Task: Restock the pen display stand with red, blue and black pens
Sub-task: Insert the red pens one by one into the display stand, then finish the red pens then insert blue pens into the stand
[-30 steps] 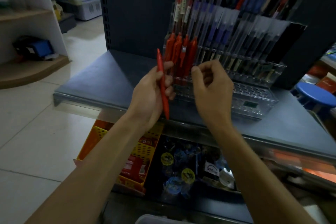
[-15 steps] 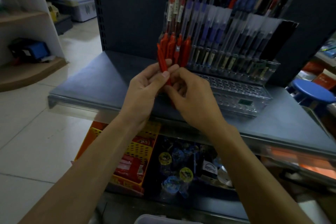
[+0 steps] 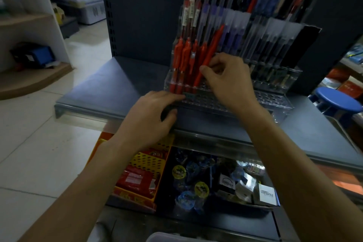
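Right hand now pinches the red pen between thumb and curled fingers, low on its barrel. 1 second ago the left hand held this pen upright in front of the stand, and half a second ago both hands met around it. The pen has since passed across. It leans with its upper end tilted to the right and its lower end down at the clear slots of the pen display stand. It sits just right of the 4 red pens already standing in the stand's left end. Whether its tip is seated in a slot cannot be told, as the fingers hide it.

The left hand has dropped away from the pen. It rests at the stand's front left corner with its fingers fairly straight along the lowest clear tier, holding no pen.

Behind the red group stand rows of blue-capped pens and, further right, dark pens. The stand sits on a grey shelf. A yellow basket of red packets lies below the shelf, and a blue stool stands at the right.
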`<state>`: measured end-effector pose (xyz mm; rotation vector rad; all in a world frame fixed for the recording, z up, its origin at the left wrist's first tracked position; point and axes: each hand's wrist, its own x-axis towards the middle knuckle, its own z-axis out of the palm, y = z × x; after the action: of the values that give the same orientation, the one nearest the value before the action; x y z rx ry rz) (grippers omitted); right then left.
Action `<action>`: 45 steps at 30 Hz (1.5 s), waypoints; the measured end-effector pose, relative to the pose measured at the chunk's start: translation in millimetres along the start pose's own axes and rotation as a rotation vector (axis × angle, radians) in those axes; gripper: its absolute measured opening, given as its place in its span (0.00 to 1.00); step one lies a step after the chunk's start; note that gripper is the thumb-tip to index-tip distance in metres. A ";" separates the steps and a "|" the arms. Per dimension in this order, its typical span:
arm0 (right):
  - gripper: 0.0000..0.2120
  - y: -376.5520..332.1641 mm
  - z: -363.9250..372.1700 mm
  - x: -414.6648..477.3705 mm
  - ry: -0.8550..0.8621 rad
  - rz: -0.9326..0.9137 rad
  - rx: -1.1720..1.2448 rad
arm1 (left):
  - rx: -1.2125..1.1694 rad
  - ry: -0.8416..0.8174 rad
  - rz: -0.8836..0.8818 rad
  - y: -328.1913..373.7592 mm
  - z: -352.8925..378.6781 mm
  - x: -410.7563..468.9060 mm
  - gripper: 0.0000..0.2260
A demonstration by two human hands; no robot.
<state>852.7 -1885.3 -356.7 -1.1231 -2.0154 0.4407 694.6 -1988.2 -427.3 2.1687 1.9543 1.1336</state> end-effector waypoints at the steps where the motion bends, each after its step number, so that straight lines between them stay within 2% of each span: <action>1: 0.07 1.1 2.6 -1.8 -0.003 0.008 -0.070 | 0.027 -0.011 0.016 -0.5 0.8 -0.7 0.18; 3: 0.07 4.0 9.0 -7.6 -0.007 0.025 -0.155 | 0.074 -0.017 0.034 -0.3 2.3 -1.4 0.18; 7: 0.08 3.9 18.3 -15.8 0.042 0.041 -0.165 | 0.135 -0.030 0.056 3.2 6.3 -4.1 0.20; 14: 0.10 -1.5 28.2 -23.1 0.040 0.068 -0.243 | 0.093 0.028 0.070 -2.2 9.5 -3.3 0.20; 21: 0.17 -2.0 9.0 -67.6 -0.074 -0.005 -0.051 | 0.143 0.037 0.039 7.0 12.5 -21.7 0.23; 28: 0.23 7.3 -17.1 -149.0 -0.160 -0.212 -0.211 | 0.183 0.127 0.082 41.0 18.0 -80.5 0.25; 30: 0.26 12.7 -20.0 -169.6 -0.204 -0.214 -0.282 | 0.253 0.075 0.082 47.1 23.1 -99.1 0.27; 34: 0.30 31.9 -18.5 -210.2 -0.397 -0.136 -0.366 | 0.355 -0.089 0.024 51.1 40.6 -137.7 0.30; 40: 0.30 72.6 0.7 -277.7 -0.633 -0.041 -0.430 | 0.305 -0.421 -0.043 46.8 80.6 -195.6 0.34; 45: 0.31 108.8 27.0 -328.1 -0.782 0.063 -0.441 | 0.275 -0.642 -0.046 33.9 118.8 -245.6 0.34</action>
<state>996.1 -2096.5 -591.4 -1.4224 -2.8650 0.5372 794.1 -2155.9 -621.0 2.1998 1.9009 0.1124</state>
